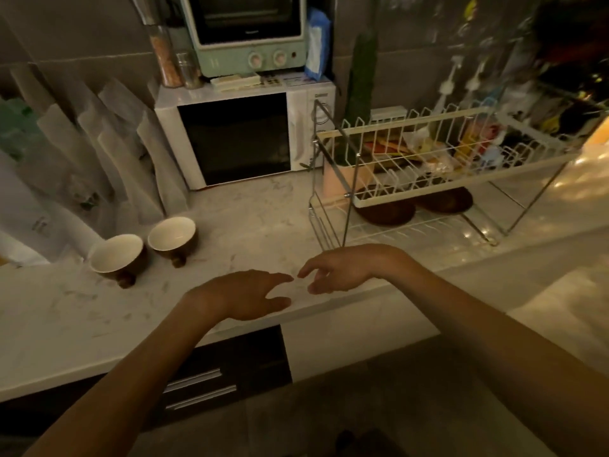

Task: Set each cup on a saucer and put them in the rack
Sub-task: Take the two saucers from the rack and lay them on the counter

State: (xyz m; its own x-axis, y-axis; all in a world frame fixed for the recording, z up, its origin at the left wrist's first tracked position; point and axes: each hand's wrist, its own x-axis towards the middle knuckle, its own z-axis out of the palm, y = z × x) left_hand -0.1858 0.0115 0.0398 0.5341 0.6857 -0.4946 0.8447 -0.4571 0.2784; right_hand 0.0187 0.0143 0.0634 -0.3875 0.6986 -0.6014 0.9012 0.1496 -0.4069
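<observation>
Two brown cups with white insides stand on the marble counter at the left: one cup (pixel 116 257) nearer the edge, the other cup (pixel 171 237) just right of it. Two brown saucers lie on the lower shelf of the white wire rack (pixel 405 127): a left saucer (pixel 385 211) and a right saucer (pixel 445 201). My left hand (pixel 244 293) and my right hand (pixel 336 273) hover empty over the counter's front edge, fingers spread, fingertips almost meeting. Both hands are well right of the cups and in front of the rack.
A white microwave (pixel 237 136) stands at the back with a green toaster oven (pixel 247 31) on top. Plastic bags (pixel 82 153) lean against the wall at left. Packets fill the rack's upper tier. Drawers (pixel 201 387) sit below the counter.
</observation>
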